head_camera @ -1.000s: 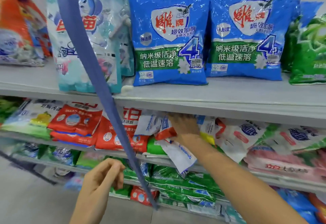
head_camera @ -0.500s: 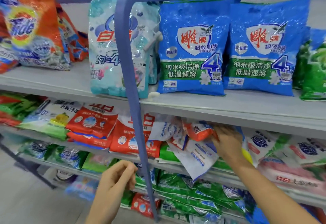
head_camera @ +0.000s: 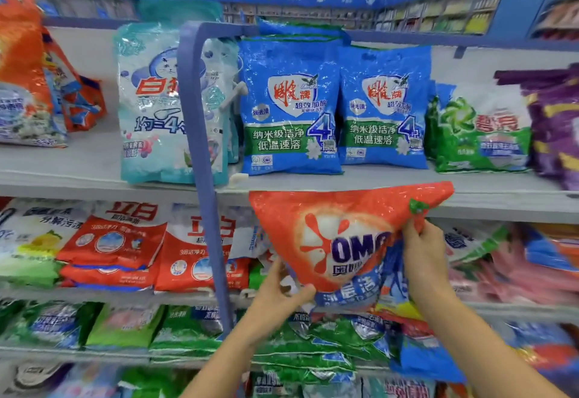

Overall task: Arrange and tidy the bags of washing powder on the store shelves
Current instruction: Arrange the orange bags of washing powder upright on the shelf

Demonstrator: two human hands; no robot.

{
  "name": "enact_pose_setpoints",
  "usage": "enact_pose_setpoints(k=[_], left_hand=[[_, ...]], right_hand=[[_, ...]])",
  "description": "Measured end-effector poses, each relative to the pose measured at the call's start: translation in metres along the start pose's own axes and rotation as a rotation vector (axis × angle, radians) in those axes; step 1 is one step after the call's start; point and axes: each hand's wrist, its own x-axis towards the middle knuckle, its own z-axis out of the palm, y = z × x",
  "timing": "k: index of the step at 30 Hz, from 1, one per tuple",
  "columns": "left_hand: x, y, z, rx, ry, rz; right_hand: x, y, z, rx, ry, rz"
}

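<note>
Newly lifted, orange OMO bag (head_camera: 338, 225) is gripped by left hand (head_camera: 277, 292) and right hand (head_camera: 423, 252).

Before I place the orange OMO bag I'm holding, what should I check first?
1. Left hand grips the orange OMO bag at its lower edge: ok.
2. Right hand pinches its right edge: ok.
3. Bag apart from the blue strap on its left: ok.
4. Bag flat and straight: not ok, it sags crumpled.
5. Free slot on the middle shelf behind it: cannot tell, the bag hides it.
6. Blue bags on the upper shelf upright: ok.
</note>
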Motion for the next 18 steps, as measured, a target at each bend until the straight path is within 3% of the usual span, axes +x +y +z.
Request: enact_pose_setpoints(k=[3,7,12,18], left_hand=[[0.002,0.019,-0.002,-0.122,0.014,0.134],[0.001,0.048,0.001,-0.516,0.031,0.195],[-0.005,0.075,-0.004,-0.498,0.159,0.294],[-0.026,0.117,-0.02,-0.23,0.206,0.515]], right_hand=[[-0.002,-0.015,-0.009,0.187,-0.061,0.248],[-0.003,-0.035,-0.018,0.356,-0.153,0.447],[0.002,-0.059,-0.04,0.603,-0.249,0.297],[0.004,-0.069,-0.052,0.442,-0.06,0.204]])
